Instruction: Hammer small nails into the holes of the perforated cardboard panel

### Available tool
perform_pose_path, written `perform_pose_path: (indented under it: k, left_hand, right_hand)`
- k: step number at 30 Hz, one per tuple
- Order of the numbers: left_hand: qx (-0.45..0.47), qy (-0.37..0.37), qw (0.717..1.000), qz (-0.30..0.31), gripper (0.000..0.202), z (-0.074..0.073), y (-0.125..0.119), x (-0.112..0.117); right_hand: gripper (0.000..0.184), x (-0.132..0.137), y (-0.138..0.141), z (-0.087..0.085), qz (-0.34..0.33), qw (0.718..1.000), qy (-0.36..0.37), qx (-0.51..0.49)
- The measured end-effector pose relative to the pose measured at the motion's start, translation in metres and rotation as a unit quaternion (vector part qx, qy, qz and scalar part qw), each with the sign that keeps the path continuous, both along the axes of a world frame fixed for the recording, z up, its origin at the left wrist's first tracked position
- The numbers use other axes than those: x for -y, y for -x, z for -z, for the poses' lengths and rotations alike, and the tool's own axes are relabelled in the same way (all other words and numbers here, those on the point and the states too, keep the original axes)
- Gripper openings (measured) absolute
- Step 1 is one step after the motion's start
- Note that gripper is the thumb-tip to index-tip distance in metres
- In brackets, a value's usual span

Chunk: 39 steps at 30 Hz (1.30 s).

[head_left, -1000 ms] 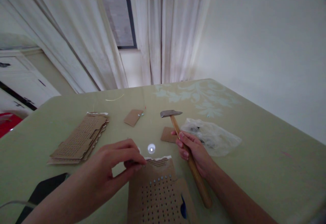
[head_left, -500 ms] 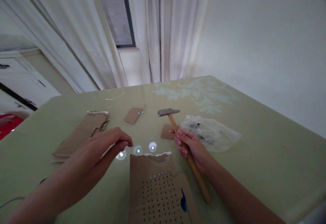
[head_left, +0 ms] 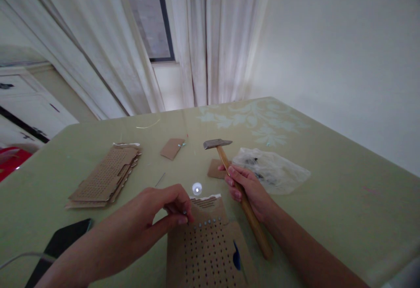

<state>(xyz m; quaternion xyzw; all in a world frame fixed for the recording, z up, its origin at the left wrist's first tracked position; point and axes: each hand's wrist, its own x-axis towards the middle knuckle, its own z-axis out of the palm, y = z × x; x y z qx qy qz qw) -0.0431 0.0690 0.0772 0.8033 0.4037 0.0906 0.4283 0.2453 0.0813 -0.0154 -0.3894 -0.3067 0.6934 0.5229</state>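
Note:
My right hand (head_left: 249,189) is wrapped round the wooden handle of a hammer (head_left: 218,144), whose metal head is raised above the green table (head_left: 328,192). My left hand (head_left: 157,209) pinches a small nail (head_left: 184,213) upright at the top row of holes in a perforated cardboard sheet (head_left: 210,248) lying right in front of me. Several nail heads stand in that top row. A blue mark shows on the sheet's right side.
A stack of perforated cardboard pieces (head_left: 106,176) lies at the left. Two small cardboard scraps (head_left: 172,148) lie further back, one (head_left: 215,169) behind the hammer. A clear plastic bag (head_left: 272,170) sits to the right. A dark phone (head_left: 62,246) lies at the near left. A loose nail (head_left: 160,179) lies on the table.
My left hand reached left onto the table, then came back with a nail pinched in its fingers to the sheet's top row. The hammer stayed almost still.

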Motion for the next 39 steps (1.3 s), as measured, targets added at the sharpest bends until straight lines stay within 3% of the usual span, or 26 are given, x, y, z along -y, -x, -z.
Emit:
perform_pose_path:
  k: [39]
  left_hand:
    - [-0.016,-0.006,1.0,0.012,0.013,0.0034,-0.0077,0.0022]
  right_hand:
    - [0.042,0.0015,0.0009,0.0014,-0.01,1.0,-0.007,0.007]
